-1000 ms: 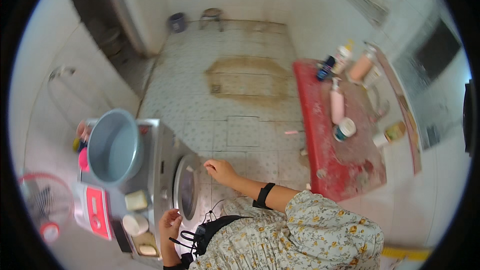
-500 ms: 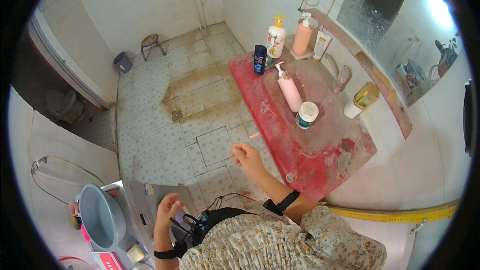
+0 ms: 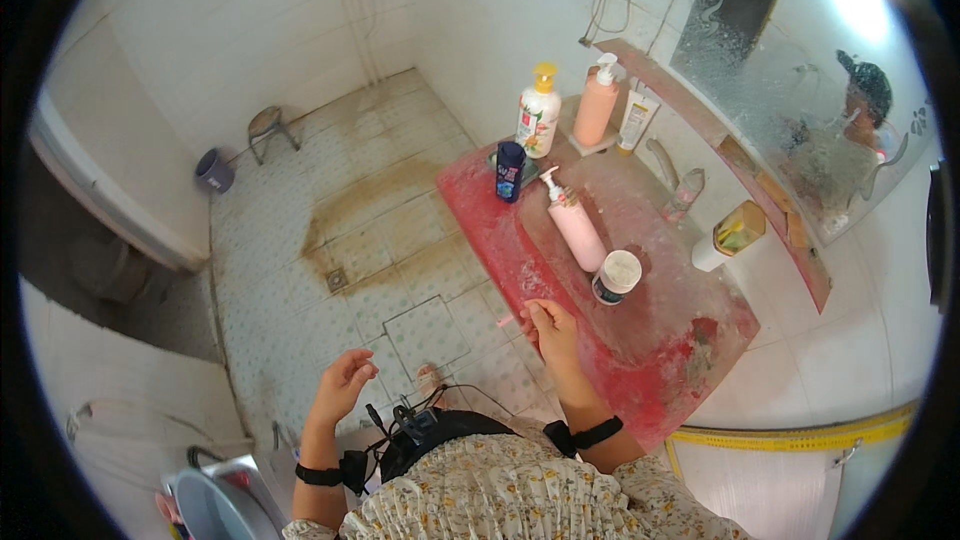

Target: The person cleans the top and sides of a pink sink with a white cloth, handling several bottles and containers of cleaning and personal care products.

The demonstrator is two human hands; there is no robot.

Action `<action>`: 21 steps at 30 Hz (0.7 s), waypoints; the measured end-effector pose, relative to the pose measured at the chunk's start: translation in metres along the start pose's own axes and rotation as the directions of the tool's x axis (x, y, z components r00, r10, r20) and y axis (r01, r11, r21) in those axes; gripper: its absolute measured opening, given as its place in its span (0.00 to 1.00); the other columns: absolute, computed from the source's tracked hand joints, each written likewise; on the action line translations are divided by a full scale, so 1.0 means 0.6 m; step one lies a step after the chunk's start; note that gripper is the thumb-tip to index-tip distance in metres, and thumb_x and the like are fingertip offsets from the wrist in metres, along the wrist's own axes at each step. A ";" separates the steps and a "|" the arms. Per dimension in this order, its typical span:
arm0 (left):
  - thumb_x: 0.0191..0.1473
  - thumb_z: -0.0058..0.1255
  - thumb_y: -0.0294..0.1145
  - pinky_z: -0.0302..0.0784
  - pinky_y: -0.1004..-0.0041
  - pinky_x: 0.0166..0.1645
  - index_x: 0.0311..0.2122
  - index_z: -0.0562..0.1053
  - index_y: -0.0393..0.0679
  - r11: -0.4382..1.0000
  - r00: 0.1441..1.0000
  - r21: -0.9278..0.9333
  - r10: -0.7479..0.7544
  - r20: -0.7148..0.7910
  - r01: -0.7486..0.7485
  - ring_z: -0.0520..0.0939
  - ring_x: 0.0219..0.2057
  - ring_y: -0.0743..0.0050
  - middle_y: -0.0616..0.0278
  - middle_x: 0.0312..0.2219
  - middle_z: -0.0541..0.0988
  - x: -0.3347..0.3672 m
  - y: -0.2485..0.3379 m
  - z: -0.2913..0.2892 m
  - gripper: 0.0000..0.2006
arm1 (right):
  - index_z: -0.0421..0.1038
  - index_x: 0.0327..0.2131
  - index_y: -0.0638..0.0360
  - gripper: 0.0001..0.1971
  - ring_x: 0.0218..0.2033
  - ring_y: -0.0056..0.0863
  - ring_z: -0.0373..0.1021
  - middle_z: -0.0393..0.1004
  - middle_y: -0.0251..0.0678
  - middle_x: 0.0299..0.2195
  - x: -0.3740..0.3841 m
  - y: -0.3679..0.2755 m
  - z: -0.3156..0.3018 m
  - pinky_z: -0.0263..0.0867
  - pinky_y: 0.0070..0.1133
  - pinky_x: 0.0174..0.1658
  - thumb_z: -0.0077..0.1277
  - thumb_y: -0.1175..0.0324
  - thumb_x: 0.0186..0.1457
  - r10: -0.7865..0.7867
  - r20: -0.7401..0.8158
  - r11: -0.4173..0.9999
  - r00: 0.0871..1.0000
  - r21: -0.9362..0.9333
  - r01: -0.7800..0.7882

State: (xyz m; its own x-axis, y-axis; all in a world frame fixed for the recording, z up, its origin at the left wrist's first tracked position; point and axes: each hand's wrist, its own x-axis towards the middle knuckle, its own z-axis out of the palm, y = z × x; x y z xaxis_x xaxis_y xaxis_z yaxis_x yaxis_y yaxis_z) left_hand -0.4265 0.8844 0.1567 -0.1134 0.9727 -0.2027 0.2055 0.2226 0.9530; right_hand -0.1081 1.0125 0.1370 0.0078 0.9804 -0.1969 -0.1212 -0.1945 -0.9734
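My right hand (image 3: 552, 329) is at the front edge of the red-topped washstand (image 3: 627, 377), fingers loosely bent and apart, nothing in them. Over the floor to its left, my left hand (image 3: 346, 381) is also empty, its fingers half curled and apart. Nearest my right hand is an open white-and-dark tub (image 3: 617, 276). Beside it a pink pump bottle (image 3: 580, 240) lies tilted in the basin. At the far end stand a dark blue bottle (image 3: 509, 172), a white pump bottle with a yellow top (image 3: 538, 120), a peach pump bottle (image 3: 596, 110) and a white tube (image 3: 636, 124).
A faucet (image 3: 685, 195) and a white-and-gold container (image 3: 728, 236) are along the basin's wall side, below a mirror (image 3: 800, 90). A stool (image 3: 268, 128) and a small bucket (image 3: 214, 171) stand far left. Near lower left is a grey-blue basin (image 3: 222, 508).
My right hand has moved right and is now at the washstand's edge. My left hand has risen slightly from beside the appliance. The view has shifted, and a reflected person shows in the mirror.
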 end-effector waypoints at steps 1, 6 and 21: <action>0.53 0.45 0.27 0.71 0.76 0.41 0.44 0.66 0.33 1.000 1.000 -0.007 0.013 0.022 -0.013 0.75 0.34 0.75 0.60 0.29 0.75 0.028 0.005 -0.011 0.13 | 0.71 0.35 0.61 0.08 0.22 0.15 0.68 0.73 0.31 0.28 0.013 -0.004 0.007 0.62 0.13 0.23 0.47 0.68 0.54 -0.012 -0.023 1.000 1.000 -0.007 0.011; 0.54 0.44 0.29 0.72 0.74 0.40 0.42 0.67 0.34 0.998 0.991 0.004 0.064 0.114 -0.065 0.76 0.33 0.73 0.59 0.29 0.75 0.156 0.005 -0.085 0.12 | 0.70 0.37 0.62 0.09 0.26 0.13 0.67 0.72 0.30 0.27 0.096 -0.019 0.039 0.62 0.11 0.29 0.47 0.69 0.54 -0.255 -0.139 0.952 0.957 -0.208 0.224; 0.54 0.45 0.29 0.70 0.76 0.40 0.42 0.67 0.35 0.983 0.982 -0.014 0.183 0.039 -0.183 0.74 0.33 0.75 0.62 0.29 0.74 0.390 0.047 -0.233 0.12 | 0.53 0.52 0.65 0.40 0.51 0.35 0.58 0.60 0.47 0.49 0.407 -0.067 0.124 0.53 0.28 0.54 0.62 0.76 0.32 -0.556 -0.122 0.780 0.822 -0.418 0.465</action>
State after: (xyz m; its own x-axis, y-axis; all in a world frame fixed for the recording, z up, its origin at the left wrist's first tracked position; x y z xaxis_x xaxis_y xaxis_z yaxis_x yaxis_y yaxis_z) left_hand -0.5829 1.1089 0.1675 -0.0359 0.9988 -0.0332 0.2095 0.0400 0.9770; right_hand -0.1749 1.2618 0.1369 0.1952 0.9103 0.3649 0.3240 0.2913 -0.9001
